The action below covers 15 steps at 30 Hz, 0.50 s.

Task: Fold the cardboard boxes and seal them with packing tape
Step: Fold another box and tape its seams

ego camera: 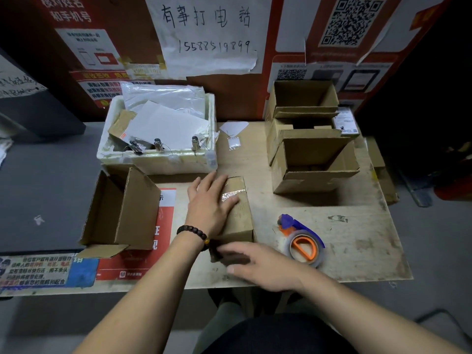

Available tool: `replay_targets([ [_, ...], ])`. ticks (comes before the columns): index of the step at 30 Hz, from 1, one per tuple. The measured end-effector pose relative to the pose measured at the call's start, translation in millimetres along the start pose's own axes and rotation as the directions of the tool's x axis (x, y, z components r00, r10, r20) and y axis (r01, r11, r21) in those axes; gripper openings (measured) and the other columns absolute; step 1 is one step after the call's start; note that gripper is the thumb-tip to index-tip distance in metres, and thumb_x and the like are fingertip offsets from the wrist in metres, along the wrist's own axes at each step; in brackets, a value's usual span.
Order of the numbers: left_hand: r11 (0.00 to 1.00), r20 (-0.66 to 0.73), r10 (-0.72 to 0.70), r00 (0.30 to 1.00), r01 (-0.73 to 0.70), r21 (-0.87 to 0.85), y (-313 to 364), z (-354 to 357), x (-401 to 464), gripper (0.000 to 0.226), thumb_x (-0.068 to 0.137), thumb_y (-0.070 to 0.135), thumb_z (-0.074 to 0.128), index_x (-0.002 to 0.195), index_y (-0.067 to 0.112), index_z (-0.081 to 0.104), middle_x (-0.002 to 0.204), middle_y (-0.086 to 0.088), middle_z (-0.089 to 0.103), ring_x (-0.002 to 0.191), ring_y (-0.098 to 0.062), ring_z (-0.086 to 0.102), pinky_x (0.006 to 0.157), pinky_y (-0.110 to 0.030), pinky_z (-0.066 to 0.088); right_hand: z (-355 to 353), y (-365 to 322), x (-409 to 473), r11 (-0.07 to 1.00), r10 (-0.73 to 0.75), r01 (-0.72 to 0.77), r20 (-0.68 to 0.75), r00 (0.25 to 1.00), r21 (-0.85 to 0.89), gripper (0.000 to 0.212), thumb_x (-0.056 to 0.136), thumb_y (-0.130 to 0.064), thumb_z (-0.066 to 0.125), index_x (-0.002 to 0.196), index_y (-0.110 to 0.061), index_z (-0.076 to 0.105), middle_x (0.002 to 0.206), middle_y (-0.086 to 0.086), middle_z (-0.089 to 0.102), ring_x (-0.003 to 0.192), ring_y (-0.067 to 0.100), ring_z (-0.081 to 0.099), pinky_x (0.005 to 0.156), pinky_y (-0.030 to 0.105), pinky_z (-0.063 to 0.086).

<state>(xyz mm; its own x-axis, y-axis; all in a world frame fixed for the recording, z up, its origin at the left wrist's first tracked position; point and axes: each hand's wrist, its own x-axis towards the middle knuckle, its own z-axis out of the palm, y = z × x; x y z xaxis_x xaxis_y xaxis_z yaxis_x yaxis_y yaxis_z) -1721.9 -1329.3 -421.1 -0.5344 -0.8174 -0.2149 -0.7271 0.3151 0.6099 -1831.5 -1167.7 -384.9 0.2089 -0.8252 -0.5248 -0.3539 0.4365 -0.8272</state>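
Observation:
A small closed cardboard box [240, 218] stands in the middle of the table, with a strip of clear tape across its top. My left hand [209, 203] lies flat on the box top, fingers straight, pressing the tape. My right hand [258, 264] rests against the box's near end, fingers extended and blurred. A roll of packing tape in a blue and orange dispenser [301, 241] lies on the table to the right of the box, touched by neither hand.
An open cardboard box [122, 213] lies on its side at the left. Several open boxes [311, 162] stack at the back right. A white foam box [158, 139] holding papers and clips sits behind. The wooden table edge [332, 277] runs near me.

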Motion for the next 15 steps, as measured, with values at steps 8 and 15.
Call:
replay_targets([
  [8, 0.986, 0.098, 0.116, 0.988, -0.102, -0.129, -8.0, -12.2, 14.1, 0.06, 0.091, 0.04, 0.075, 0.146, 0.03, 0.055, 0.163, -0.007, 0.028, 0.151, -0.025, 0.029, 0.124, -0.039, 0.026, -77.4, 72.2, -21.3, 0.954, 0.228, -0.299, -0.629, 0.744, -0.008, 0.023, 0.099, -0.007, 0.058, 0.11, -0.021, 0.071, 0.107, 0.003, 0.07, 0.104, 0.024, 0.067, 0.087, 0.038, 0.055],
  [15, 0.985, 0.051, 0.104, 0.993, -0.096, -0.142, -5.7, -1.9, 14.3, 0.059, 0.092, 0.036, 0.075, 0.146, 0.031, 0.054, 0.166, -0.005, 0.023, 0.153, -0.022, 0.025, 0.125, -0.036, 0.023, -78.0, 137.8, 10.7, 0.589, 0.349, -0.648, -0.571, 0.743, -0.483, 0.031, 0.096, -0.016, 0.056, 0.126, -0.017, 0.054, 0.128, 0.007, 0.057, 0.119, 0.025, 0.052, 0.095, 0.033, 0.045],
])
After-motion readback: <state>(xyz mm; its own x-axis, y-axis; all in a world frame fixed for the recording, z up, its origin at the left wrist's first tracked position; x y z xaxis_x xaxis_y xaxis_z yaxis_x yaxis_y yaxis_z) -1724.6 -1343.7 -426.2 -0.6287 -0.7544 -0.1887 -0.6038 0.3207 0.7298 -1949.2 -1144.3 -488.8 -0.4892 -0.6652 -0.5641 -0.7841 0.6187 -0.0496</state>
